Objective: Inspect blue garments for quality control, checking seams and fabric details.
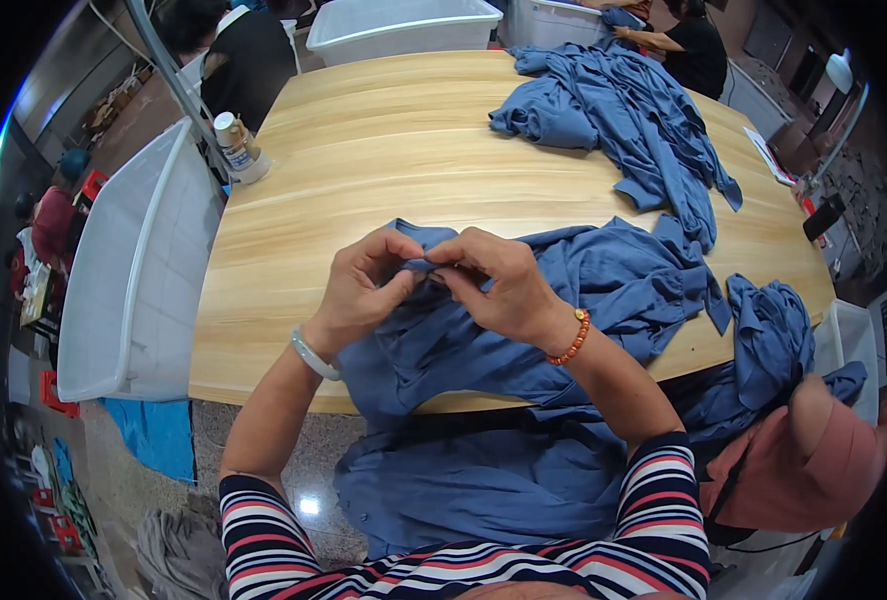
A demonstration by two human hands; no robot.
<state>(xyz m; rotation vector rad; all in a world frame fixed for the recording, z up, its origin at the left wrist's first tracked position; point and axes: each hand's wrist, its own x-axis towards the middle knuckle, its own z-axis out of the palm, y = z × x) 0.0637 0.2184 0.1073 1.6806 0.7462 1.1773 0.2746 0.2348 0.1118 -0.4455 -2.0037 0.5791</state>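
Both my hands meet over the near edge of the table, pinching a raised part of a blue garment (564, 285). My left hand (362, 285), with a pale bangle at the wrist, grips the cloth between thumb and fingers. Close against it, my right hand (499, 275), wearing an orange bead bracelet, pinches the same bit of cloth. The exact part between the fingertips is too small to make out. From there the garment spreads right across the wood and hangs over the front edge. More blue cloth (484, 485) lies across my lap.
A heap of blue garments (614, 110) lies at the table's (364, 150) far right. Near the left edge stands a bottle (239, 145) beside a metal pole. White bins (134, 270) flank the table. At the right sits a person in a pink top (799, 465); others work beyond.
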